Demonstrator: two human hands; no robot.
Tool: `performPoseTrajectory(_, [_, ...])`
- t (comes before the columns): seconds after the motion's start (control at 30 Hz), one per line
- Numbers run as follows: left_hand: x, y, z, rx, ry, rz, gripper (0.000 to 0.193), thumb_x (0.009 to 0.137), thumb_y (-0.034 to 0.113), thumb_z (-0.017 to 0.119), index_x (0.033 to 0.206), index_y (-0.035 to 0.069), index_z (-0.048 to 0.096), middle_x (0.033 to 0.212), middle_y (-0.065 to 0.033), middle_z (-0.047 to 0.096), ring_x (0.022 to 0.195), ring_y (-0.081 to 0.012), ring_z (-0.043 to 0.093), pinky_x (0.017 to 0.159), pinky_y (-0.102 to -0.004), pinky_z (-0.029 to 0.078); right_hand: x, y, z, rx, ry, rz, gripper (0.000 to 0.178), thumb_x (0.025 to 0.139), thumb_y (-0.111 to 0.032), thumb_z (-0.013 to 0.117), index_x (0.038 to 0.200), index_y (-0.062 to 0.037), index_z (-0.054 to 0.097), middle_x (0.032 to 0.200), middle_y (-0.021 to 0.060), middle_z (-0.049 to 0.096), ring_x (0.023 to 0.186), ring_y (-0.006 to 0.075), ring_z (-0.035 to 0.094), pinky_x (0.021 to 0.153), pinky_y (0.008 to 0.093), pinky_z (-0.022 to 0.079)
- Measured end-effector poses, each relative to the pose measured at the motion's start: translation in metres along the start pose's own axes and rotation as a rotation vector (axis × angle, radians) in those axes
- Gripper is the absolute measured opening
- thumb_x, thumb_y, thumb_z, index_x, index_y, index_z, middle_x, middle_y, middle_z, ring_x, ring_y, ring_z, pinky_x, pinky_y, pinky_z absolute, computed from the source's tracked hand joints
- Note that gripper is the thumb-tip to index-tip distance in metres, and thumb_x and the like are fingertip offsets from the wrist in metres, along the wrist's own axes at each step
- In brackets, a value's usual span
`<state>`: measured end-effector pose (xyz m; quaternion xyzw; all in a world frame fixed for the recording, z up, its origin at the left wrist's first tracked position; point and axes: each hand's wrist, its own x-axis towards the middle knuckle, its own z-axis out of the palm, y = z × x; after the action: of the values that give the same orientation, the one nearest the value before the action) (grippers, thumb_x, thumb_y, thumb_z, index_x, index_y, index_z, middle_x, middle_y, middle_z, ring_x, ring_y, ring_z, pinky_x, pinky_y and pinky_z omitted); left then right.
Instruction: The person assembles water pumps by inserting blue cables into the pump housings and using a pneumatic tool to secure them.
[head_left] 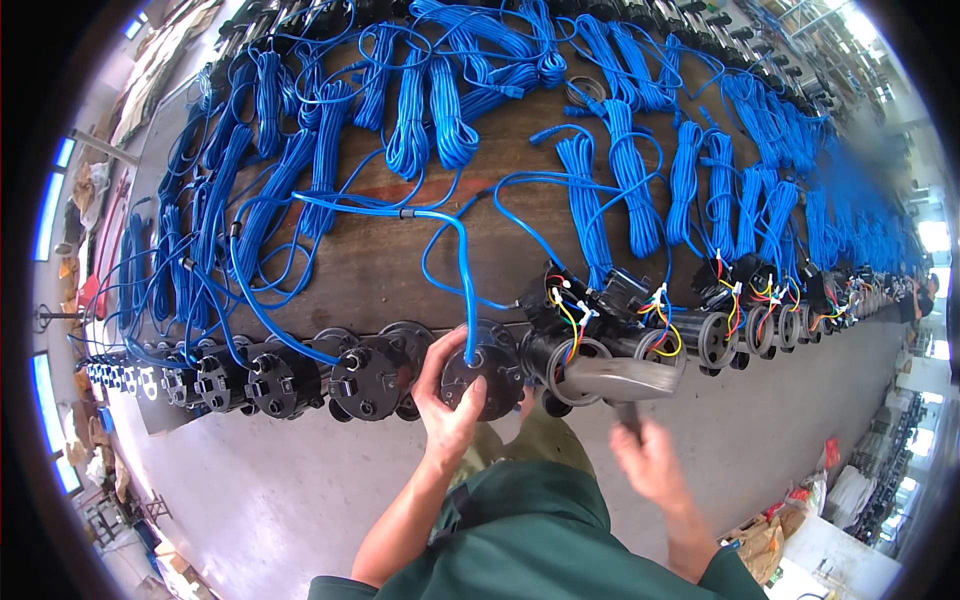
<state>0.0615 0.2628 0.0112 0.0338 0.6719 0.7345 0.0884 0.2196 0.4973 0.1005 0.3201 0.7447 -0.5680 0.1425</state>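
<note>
My left hand is closed round the rim of a black round housing at the table's front edge, its thumb pressed on the end face. A thick blue cable comes out of that face and loops back over the table. My right hand grips a hammer by its short dark handle. The grey metal hammer head, smeared by motion, hangs to the right of the held housing. Behind it stands an open black housing with red, yellow and blue wires sticking out.
Closed black housings with blue cables line the front edge to the left. Open housings with loose coloured wires continue the row to the right. Several bundled blue cables cover the brown tabletop. Cardboard and bags lie at lower right.
</note>
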Motion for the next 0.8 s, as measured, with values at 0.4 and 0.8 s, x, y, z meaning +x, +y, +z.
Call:
performPoseTrajectory(0.4, [-0.002,-0.003,0.0,-0.007,0.008,-0.006,0.063,0.081,0.026,0.074,0.135,-0.005,0.063,0.134,-0.0163,0.064,0.126,-0.0264,0.061,0.112,-0.0422,0.045,0.0,-0.005,0.028,-0.069,-0.187,-0.047,0.039,0.106,-0.038,0.065,0.1,-0.0001,0.062,0.069,0.0034,0.061,0.063,0.0095,0.055,0.057,0.0326,0.045])
performPoseTrajectory(0.8, [-0.003,0.0,-0.002,-0.019,-0.012,-0.019,0.061,0.081,0.025,0.074,0.134,-0.004,0.064,0.133,-0.0151,0.064,0.125,-0.0251,0.061,0.112,-0.0408,0.046,0.0,-0.001,0.032,-0.044,-0.163,-0.012,0.034,0.105,-0.031,0.067,0.107,0.0022,0.064,0.068,0.0076,0.056,0.064,0.014,0.049,0.059,0.0368,0.045])
